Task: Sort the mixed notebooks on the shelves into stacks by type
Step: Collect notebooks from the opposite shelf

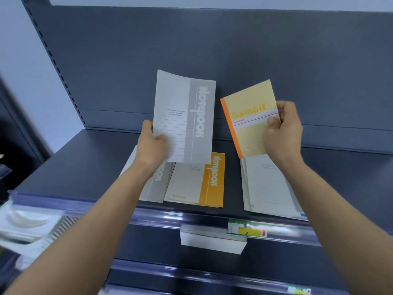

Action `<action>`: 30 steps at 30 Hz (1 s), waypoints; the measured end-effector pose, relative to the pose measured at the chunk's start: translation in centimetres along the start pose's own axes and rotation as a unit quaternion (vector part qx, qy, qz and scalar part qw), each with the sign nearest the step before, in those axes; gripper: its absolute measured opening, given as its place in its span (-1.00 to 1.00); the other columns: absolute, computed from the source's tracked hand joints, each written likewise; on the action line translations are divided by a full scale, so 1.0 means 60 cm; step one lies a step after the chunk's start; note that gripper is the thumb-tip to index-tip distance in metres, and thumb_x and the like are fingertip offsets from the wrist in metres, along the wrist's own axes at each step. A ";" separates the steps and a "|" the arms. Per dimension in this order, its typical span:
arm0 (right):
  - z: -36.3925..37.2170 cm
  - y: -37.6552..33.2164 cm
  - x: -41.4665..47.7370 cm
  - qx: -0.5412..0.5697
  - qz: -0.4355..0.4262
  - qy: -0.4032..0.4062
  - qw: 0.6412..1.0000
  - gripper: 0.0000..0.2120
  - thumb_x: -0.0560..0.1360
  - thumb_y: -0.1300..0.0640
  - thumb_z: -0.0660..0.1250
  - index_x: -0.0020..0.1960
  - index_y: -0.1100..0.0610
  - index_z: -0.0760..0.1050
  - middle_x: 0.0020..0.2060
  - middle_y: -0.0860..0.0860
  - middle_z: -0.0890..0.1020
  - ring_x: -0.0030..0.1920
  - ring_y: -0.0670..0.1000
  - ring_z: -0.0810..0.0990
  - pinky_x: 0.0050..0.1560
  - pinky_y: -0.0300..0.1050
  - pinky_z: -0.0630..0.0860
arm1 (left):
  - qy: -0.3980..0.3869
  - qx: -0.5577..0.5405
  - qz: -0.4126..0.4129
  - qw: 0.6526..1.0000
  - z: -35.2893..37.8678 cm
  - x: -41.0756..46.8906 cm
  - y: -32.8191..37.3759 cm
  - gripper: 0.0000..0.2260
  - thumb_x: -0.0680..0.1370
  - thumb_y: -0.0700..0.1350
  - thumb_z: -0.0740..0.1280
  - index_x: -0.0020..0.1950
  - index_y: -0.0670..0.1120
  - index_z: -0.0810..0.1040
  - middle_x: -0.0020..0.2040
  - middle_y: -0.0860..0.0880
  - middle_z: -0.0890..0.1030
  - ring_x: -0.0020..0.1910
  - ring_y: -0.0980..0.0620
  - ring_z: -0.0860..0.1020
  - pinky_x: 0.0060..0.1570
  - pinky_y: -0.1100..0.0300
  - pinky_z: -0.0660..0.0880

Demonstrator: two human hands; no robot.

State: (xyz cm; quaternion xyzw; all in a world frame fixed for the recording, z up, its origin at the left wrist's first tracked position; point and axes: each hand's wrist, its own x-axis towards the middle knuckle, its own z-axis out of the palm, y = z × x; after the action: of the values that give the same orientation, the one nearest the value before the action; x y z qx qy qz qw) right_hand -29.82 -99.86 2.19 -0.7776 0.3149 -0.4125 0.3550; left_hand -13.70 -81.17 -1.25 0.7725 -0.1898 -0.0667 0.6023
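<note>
My left hand (150, 145) grips a grey-and-white notebook (184, 118) by its lower left corner, held upright above the shelf. My right hand (284, 129) pinches a small pale-yellow "Gambit" notebook (249, 122) with an orange spine by its right edge, tilted. Below them on the dark shelf (80, 167) lie three stacks: a grey notebook stack (157, 186) at the left, partly behind my left forearm, an orange-and-cream notebook stack (197, 184) in the middle, and a white lined notebook stack (268, 186) at the right.
The shelf's front rail (159, 216) carries a yellow-green price label (246, 229). A white stack of books (212, 241) pokes out from the shelf below. Blurred pale goods (25, 224) lie at the lower left. The grey back panel (212, 50) rises behind.
</note>
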 end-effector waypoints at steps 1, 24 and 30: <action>0.002 0.003 0.000 0.000 0.001 -0.004 1.000 -0.77 0.62 0.28 0.04 0.25 0.12 0.31 0.05 -0.11 0.47 -0.06 -0.15 0.45 -0.30 -0.46 0.30 | 0.006 0.003 -0.003 1.000 -0.002 -0.001 -0.002 -0.82 0.57 -0.35 0.08 0.08 -0.11 0.29 -0.15 0.11 0.48 -0.23 0.11 0.44 -0.26 0.23 0.42; 0.143 -0.047 -0.020 0.028 0.006 -0.049 0.998 -0.78 0.61 0.29 0.06 0.22 0.12 0.32 0.04 -0.09 0.51 -0.04 -0.08 0.51 -0.31 -0.36 0.39 | -0.071 0.293 -0.172 0.938 -0.121 0.060 -0.145 -0.73 0.55 -0.31 0.04 0.23 -0.27 0.32 0.09 -0.20 0.45 0.04 -0.18 0.44 -0.07 0.06 0.38; 0.151 -0.054 -0.026 0.025 0.006 -0.043 0.999 -0.79 0.61 0.30 0.06 0.20 0.13 0.32 0.03 -0.10 0.51 -0.04 -0.08 0.51 -0.32 -0.36 0.39 | -0.114 0.396 -0.167 0.896 -0.127 0.069 -0.167 -0.93 0.53 -0.28 0.20 -0.15 -0.18 0.37 -0.08 -0.12 0.47 -0.13 -0.10 0.44 -0.23 0.15 0.37</action>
State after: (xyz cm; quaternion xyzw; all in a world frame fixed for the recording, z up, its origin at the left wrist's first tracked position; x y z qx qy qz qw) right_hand -22.07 -94.20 0.47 -0.7838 0.2938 -0.3839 0.3898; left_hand -5.25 -73.80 -8.31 0.9544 -0.1363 -0.1732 0.2013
